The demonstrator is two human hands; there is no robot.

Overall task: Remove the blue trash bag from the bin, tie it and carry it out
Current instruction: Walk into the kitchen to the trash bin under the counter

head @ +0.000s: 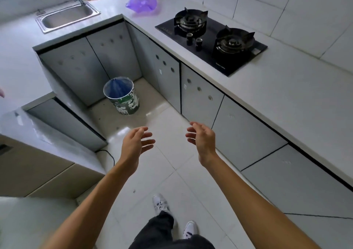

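Note:
A round bin (126, 103) with a green and white patterned wall stands on the floor in the corner where the cabinets meet. A blue trash bag (116, 89) lines its inside, its rim folded over the bin's edge. My left hand (136, 143) and my right hand (202, 139) are stretched out in front of me above the floor, palms facing each other, fingers apart, holding nothing. Both hands are well short of the bin, nearer to me and to its right.
An L-shaped white counter (286, 88) runs along the right and back, with a black two-burner gas hob (212, 42), a steel sink (66, 17) and a crumpled purple bag (142, 1). Grey cabinet doors (200, 94) close in the corner. A black cable (109, 154) lies on the floor at left.

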